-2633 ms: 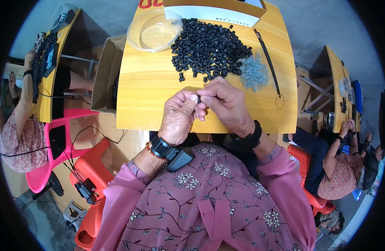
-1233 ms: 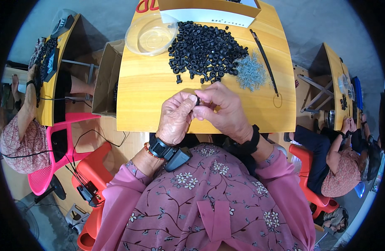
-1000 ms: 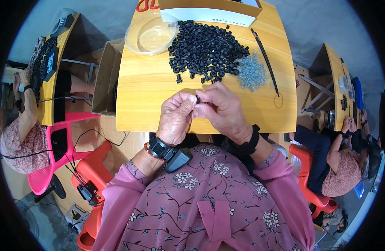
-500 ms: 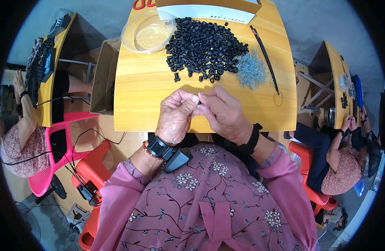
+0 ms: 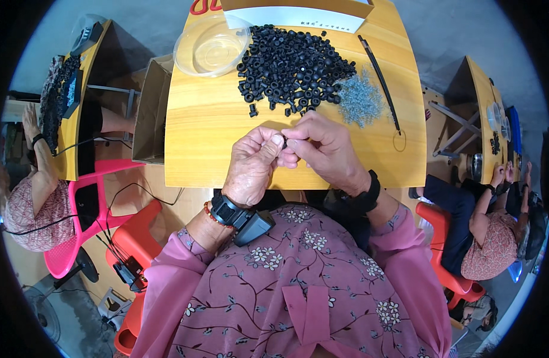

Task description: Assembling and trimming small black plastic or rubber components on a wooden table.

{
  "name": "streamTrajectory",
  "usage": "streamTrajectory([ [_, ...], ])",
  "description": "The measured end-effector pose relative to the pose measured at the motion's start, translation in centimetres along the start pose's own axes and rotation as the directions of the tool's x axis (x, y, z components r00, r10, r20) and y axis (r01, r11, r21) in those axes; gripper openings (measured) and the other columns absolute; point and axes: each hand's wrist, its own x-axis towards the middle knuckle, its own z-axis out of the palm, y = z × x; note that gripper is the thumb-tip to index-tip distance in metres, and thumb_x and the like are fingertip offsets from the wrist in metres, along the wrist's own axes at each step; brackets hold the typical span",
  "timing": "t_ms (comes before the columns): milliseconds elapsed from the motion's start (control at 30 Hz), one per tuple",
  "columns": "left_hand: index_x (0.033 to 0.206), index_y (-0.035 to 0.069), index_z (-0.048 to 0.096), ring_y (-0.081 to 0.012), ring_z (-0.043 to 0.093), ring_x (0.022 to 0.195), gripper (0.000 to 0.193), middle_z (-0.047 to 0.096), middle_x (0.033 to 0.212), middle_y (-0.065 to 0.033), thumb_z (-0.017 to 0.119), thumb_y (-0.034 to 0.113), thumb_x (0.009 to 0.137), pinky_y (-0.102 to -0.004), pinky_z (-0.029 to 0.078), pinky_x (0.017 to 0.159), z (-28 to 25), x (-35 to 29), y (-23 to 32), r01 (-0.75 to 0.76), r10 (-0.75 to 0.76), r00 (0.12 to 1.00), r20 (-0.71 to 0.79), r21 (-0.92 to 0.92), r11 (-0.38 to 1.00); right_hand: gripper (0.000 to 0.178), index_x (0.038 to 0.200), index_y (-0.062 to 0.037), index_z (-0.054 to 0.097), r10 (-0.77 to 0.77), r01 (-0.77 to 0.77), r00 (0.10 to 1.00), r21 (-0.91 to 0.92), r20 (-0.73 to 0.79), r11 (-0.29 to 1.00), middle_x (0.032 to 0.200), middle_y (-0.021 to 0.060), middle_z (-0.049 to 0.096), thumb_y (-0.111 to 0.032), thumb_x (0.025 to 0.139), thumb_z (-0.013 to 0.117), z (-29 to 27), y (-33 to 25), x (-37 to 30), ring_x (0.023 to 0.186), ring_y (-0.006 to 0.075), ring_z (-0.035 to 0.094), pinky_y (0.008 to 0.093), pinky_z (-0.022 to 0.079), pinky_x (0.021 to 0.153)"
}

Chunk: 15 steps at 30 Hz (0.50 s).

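Left hand (image 5: 249, 167) and right hand (image 5: 329, 152) pinch small black piece (image 5: 285, 144) below loose black-parts heap (image 5: 289, 68); right just shifted, apparently regripping.

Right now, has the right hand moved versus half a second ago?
Yes. Judged against the near edge of the table, the right hand has shifted slightly forward, toward the black pile.
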Motion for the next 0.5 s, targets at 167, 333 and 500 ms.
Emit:
streamTrajectory([
  [167,0.103,0.002,0.06,-0.0173,0.068,0.078,0.015,0.068,0.093,-0.0104,0.054,0.016,0.101,-0.0324,0.058,0.074,-0.1,-0.1,-0.1,-0.031,0.032,0.999,0.021,-0.049,0.998,0.009,0.096,-0.0007,0.068,0.183,-0.183,0.983,0.179,0.017,0.967,0.08,0.0018,0.056,-0.002,0.087,0.067,-0.2,-1.0,0.3,0.071,0.0084,0.054,0.024,0.044,0.06],
  [333,0.102,0.003,0.064,-0.0164,0.067,0.077,0.015,0.069,0.093,-0.0104,0.059,0.016,0.099,-0.0305,0.057,0.072,-0.4,-0.2,-0.1,-0.02,0.018,1.0,-0.014,-0.087,0.996,0.011,0.1,-0.0004,0.067,0.16,-0.164,0.986,0.122,0.04,0.979,0.09,0.0013,0.059,-0.002,0.088,0.068,-0.8,-0.9,0.5,0.076,0.0066,0.058,0.0198,0.045,0.057],
  [500,0.101,0.003,0.064,-0.0163,0.067,0.075,0.014,0.069,0.091,-0.0106,0.061,0.016,0.097,-0.0301,0.057,0.07,-0.3,-0.3,0.2,-0.013,0.013,1.0,-0.006,-0.071,0.997,0.01,0.097,0.0005,0.066,0.08,-0.085,0.991,0.041,0.105,0.996,0.086,0.0018,0.059,0.0,0.087,0.067,-1.3,-1.7,0.8,0.076,0.0075,0.058,0.023,0.046,0.064],
])
